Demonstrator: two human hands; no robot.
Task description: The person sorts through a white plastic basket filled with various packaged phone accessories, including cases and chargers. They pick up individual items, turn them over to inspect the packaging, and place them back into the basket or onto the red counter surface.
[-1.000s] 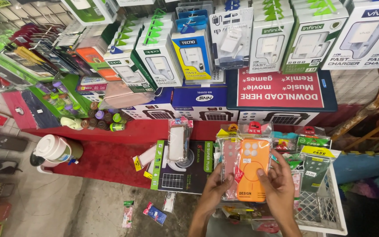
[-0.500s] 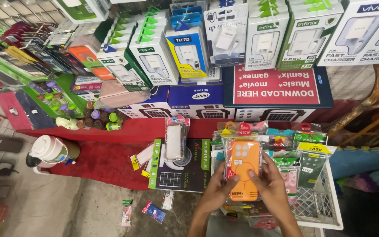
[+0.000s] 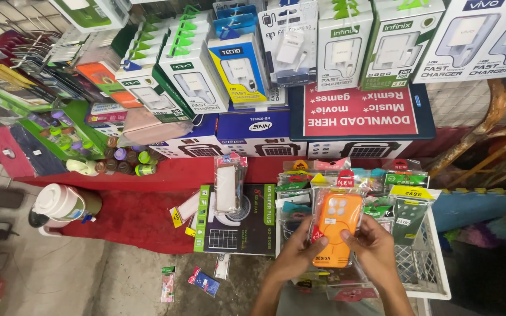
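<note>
We hold an orange phone case in its clear plastic sleeve upright in front of us, camera cut-outs at the top, a dark label strip at the bottom edge. Left hand grips the left long edge, thumb on the front face and fingers curled behind; right hand mirrors it on the right edge, thumb pressing the sleeve near mid-height. Both hands are closed on the packet, neither spread flat. The case sits above the front of a white wire basket, touching or just over the other packaged phone cases that stand filed in it, green, yellow and red header cards showing. To handle this well, we judge it best to keep thumbs off the header card so the sleeve does not crease, and to support the lower edge, since the film looks slippery. Just left of the basket lies a dark flat solar-lamp box with a small bagged white item on top, on a red cloth. Behind rise boxed phone chargers and a red printed sign. A white-lidded jug stands far left on the floor.
</note>
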